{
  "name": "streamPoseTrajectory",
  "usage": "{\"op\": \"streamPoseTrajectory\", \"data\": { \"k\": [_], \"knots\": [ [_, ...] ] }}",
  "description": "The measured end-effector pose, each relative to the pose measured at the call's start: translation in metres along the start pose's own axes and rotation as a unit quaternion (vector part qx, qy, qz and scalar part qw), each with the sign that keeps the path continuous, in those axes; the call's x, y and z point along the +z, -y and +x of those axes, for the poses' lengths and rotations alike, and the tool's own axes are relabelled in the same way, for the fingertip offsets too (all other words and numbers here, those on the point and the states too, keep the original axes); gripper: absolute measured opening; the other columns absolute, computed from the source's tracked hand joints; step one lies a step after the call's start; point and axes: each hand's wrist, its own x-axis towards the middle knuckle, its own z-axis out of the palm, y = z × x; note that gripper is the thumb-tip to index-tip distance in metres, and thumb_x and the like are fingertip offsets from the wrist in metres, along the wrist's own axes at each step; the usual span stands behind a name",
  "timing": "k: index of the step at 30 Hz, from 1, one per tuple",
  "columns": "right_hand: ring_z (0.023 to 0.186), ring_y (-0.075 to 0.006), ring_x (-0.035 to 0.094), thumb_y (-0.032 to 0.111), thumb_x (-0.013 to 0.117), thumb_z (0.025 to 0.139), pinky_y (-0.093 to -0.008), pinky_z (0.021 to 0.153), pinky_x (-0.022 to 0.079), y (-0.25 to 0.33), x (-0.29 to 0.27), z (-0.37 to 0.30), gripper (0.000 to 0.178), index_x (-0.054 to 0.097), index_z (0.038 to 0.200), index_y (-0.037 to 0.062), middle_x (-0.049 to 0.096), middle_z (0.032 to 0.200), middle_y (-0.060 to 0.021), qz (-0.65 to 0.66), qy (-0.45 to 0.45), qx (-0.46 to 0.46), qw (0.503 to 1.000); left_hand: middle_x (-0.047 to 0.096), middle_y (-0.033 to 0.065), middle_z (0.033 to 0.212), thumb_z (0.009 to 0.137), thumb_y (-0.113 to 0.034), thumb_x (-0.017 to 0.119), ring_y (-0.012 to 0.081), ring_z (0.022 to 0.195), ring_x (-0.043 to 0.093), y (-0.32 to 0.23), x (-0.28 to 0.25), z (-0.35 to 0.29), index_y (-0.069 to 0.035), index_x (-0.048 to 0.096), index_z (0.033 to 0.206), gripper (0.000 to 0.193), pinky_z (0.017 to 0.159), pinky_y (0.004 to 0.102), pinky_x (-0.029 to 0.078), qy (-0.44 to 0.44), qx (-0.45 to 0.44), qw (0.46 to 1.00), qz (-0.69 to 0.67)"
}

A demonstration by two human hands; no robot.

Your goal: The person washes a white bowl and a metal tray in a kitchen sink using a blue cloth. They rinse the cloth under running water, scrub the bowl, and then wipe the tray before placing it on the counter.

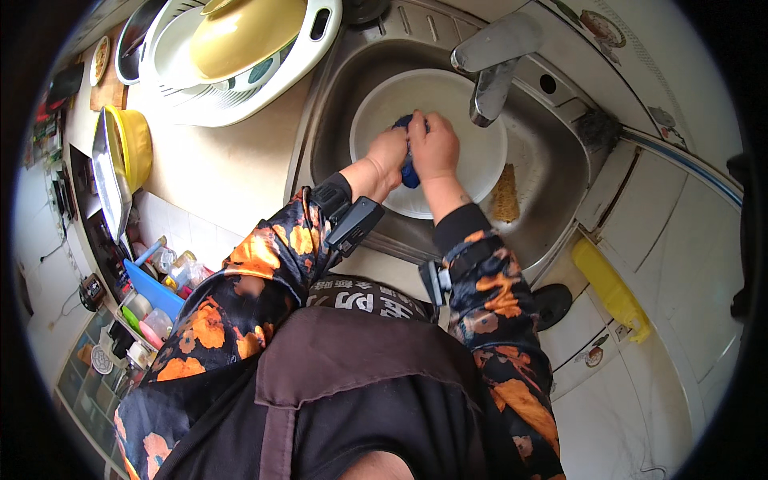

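Note:
A bunched dark blue cloth [410,175] is between my two hands, above the round white basin [374,114]. My left hand [386,160] is closed on its left side. From the right, my right hand [434,146] wraps round the same cloth, its fingers touching those of the left. Much of the cloth is hidden by the hands. The basin sits inside a stainless steel sink [554,172]. Beside the basin's lower right side, a brown scrubbing pad [505,194] rests in the sink.
A chrome faucet [500,60] reaches over the basin's upper right. On the left counter [212,164] stands a white draining basket [232,112] with a yellow bowl [248,40] in it. A yellow container [136,144] is at the counter's left edge. A dark scrubber [598,128] lies near the sink's right corner.

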Motion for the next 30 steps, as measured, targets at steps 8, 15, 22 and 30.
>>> {"op": "streamPoseTrajectory", "data": {
  "k": [8,15,22,30],
  "knots": [
    [0.095,-0.0405,0.061,0.018,0.061,0.089,-0.0500,0.080,0.049,-0.063,-0.015,-0.008,0.018,0.063,0.101,0.0048,0.062,0.095,-0.0224,-0.276,0.045,-0.031,0.960,0.040,0.0114,0.145,0.094,-0.024,0.054,0.0293,0.131,0.042,-0.029,-0.008,-0.034,-0.011,0.029,0.149,0.062,0.105,0.0544,0.039,-0.027,0.045,0.997,0.059],
    [0.100,-0.0433,0.059,0.000,0.054,0.083,-0.0484,0.089,0.048,-0.063,-0.036,-0.005,0.037,0.057,0.120,0.0026,0.060,0.105,-0.0261,-0.211,0.044,0.024,0.976,0.033,0.0164,0.152,0.089,-0.026,0.060,0.0360,0.137,0.034,-0.006,-0.027,-0.035,-0.019,0.016,0.155,0.080,0.104,0.0601,0.036,-0.039,-0.051,0.991,0.116],
    [0.096,-0.0409,0.062,0.030,0.070,0.079,-0.0450,0.084,0.050,-0.009,-0.010,-0.048,0.038,0.063,0.103,0.0011,0.063,0.101,-0.0246,0.106,0.178,0.096,0.974,0.068,0.0105,0.093,0.095,-0.053,0.054,0.0229,0.081,0.067,-0.008,-0.017,-0.020,-0.010,0.062,0.096,0.044,0.070,0.0368,0.058,0.078,-0.140,0.986,-0.050],
    [0.082,-0.0424,0.061,0.032,0.065,0.084,-0.0499,0.070,0.049,0.033,-0.008,-0.020,0.031,0.063,0.077,0.0017,0.064,0.086,-0.0207,0.028,0.038,0.016,0.999,0.065,0.0105,0.090,0.094,-0.024,0.053,0.0235,0.081,0.064,0.001,-0.019,-0.008,-0.007,0.062,0.103,0.022,0.071,0.0361,0.052,0.115,0.059,0.991,0.037]
  ]
}}
